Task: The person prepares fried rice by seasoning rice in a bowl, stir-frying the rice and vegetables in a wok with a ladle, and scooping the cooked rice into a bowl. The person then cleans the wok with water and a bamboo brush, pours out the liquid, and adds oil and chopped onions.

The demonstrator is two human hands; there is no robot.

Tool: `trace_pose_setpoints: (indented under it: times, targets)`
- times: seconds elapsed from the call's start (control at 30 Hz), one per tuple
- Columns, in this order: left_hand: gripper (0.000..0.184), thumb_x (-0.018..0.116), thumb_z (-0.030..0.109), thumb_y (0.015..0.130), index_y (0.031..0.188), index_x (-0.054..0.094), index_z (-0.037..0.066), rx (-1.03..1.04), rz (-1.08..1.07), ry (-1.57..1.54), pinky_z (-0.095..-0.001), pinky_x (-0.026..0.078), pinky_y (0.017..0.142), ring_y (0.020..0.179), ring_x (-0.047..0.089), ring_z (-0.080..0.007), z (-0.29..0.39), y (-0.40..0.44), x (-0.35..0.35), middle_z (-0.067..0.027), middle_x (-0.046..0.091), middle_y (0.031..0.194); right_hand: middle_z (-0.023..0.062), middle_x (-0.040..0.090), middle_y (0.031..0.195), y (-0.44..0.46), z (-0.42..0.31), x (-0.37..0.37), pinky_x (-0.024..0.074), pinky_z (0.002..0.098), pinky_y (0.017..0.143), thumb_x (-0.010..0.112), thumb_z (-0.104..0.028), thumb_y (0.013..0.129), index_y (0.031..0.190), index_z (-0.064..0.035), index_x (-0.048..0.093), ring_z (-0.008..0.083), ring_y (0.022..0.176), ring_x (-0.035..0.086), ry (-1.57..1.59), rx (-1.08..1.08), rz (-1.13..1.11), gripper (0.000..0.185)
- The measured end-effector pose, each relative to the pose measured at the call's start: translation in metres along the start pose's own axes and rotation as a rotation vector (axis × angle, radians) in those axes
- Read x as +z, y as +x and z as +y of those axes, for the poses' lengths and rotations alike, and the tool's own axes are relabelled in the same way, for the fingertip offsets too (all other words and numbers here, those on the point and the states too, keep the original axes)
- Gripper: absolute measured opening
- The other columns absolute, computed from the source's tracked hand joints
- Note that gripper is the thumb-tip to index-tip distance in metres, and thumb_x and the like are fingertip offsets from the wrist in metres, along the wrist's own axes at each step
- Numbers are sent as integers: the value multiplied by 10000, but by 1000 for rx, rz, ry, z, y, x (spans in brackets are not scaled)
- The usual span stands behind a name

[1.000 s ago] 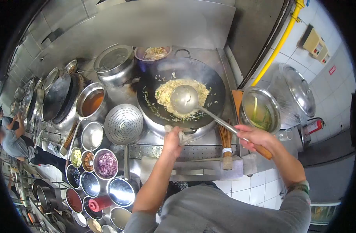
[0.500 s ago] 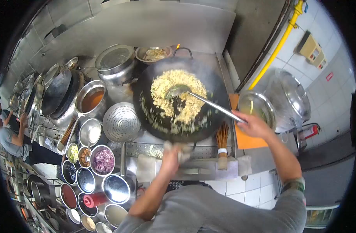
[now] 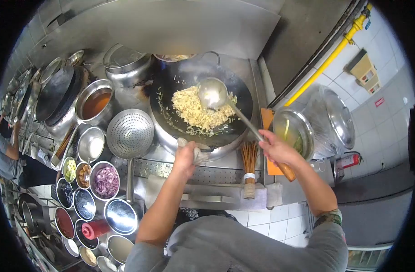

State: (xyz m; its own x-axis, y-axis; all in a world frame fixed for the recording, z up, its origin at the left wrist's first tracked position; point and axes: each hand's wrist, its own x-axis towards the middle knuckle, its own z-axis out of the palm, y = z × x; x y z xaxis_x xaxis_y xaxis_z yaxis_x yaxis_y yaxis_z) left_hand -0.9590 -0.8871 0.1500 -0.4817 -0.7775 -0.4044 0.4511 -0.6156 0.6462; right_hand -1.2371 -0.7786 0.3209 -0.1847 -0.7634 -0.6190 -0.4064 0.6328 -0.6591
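Wok (image 3: 232,84), seated on a rounded steel support in the steel tabletop (image 3: 132,97), between the back edge and the near edge. Fried rice (image 3: 196,118) lies heaped in its middle, with scattered grains and green bits toward the near rim. The left hand (image 3: 184,158) is closed around a folded cloth (image 3: 197,154) at the near rim, just beside a small loop handle. The right hand (image 3: 276,148) grasps the shaft of a ladle (image 3: 213,94), its fingers curled round the metal and the wooden end projecting below. The ladle's round bowl overlaps the far right part of the rice; contact between the two cannot be told.

Left of the wok, a perforated strainer (image 3: 130,133) points its handle toward the tabletop's near edge. Farther left stands a pot of orange-brown liquid (image 3: 96,106). At the near edge, right of the left hand, is a bamboo brush (image 3: 249,158), bristles toward the back edge. Near the right edge, a steel basin (image 3: 310,136) holds liquid and green stalks, close to an orange board (image 3: 274,168). Left of the strainer's handle, clustered bowls include one of sliced red onion (image 3: 106,182), near a red squeeze bottle (image 3: 96,229).
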Motion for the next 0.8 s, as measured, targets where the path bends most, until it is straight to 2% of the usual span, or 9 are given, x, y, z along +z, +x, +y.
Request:
trace_pose_setpoints:
  times: [0.2, 0.23, 0.33, 0.47, 0.5, 0.57, 0.63, 0.77, 0.8]
  targets:
    - [296, 488, 92, 939, 1192, 508, -62, -1, 85, -63, -433, 607, 735, 879, 691, -301, -2, -2, 5, -196, 661, 1052, -27, 444, 676, 22, 26, -9, 389, 264, 376, 486, -244, 1059, 1484, -169, 378, 73, 456, 427, 183, 53, -155, 445]
    - [295, 491, 95, 940, 1188, 512, -63, 9, 86, -71, -435, 607, 739, 880, 691, -301, -1, 1, 4, -193, 659, 1057, -21, 443, 672, 14, 11, -4, 384, 269, 368, 484, -230, 1058, 1495, -164, 370, 82, 443, 417, -52, -10, -19, 457]
    - [287, 504, 99, 940, 1173, 522, -67, -9, 145, -61, -432, 604, 740, 875, 688, -304, 4, -5, 11, -191, 661, 1052, -11, 473, 669, -10, 0, -7, 389, 272, 399, 491, -260, 1056, 1480, -132, 388, 93, 489, 449, -144, -63, 72, 454]
    - [285, 497, 114, 950, 1164, 536, -69, -70, 46, -19, -429, 602, 745, 877, 685, -307, -4, 3, -4, -195, 660, 1065, -9, 464, 658, 8, 33, -19, 390, 275, 408, 508, -262, 1052, 1553, -164, 306, 92, 469, 428, 266, 175, -144, 550]
    - [282, 492, 115, 952, 1161, 541, -68, -69, 71, -19, -430, 601, 750, 874, 684, -306, 1, 2, 2, -197, 661, 1063, -11, 502, 671, 11, 28, -19, 397, 264, 413, 529, -251, 1039, 1569, -212, 335, 82, 479, 453, -11, 45, -99, 565]
    - [254, 459, 130, 977, 1092, 582, -59, -116, 9, -24, -444, 592, 762, 830, 672, -282, 3, -10, 0, -191, 666, 1007, 11, 590, 761, -4, 54, -39, 421, 253, 443, 566, -223, 1016, 1545, -224, 403, 75, 502, 488, -406, -431, 78, 554]
    - [245, 453, 142, 986, 1024, 601, -50, -141, 142, -56, -459, 583, 769, 791, 657, -268, 27, -77, 40, -185, 666, 963, 44, 675, 914, -31, 61, -89, 472, 269, 513, 612, -185, 980, 1512, -220, 471, 98, 554, 553, -517, -509, 77, 551]
    - [246, 452, 161, 998, 1008, 600, -34, -163, 128, -31, -478, 578, 810, 841, 663, -276, 23, -82, 47, -181, 664, 972, 59, 718, 1139, -72, 60, -126, 547, 355, 671, 673, -99, 921, 1491, -201, 496, 184, 665, 646, -315, -48, -204, 606]
    - [237, 457, 162, 997, 1028, 595, -29, -161, 104, -18, -479, 578, 831, 885, 671, -287, 13, -69, 39, -182, 664, 997, 57, 723, 1136, -59, 62, -116, 551, 360, 703, 677, -79, 910, 1490, -209, 498, 188, 706, 658, -390, -164, -126, 621]
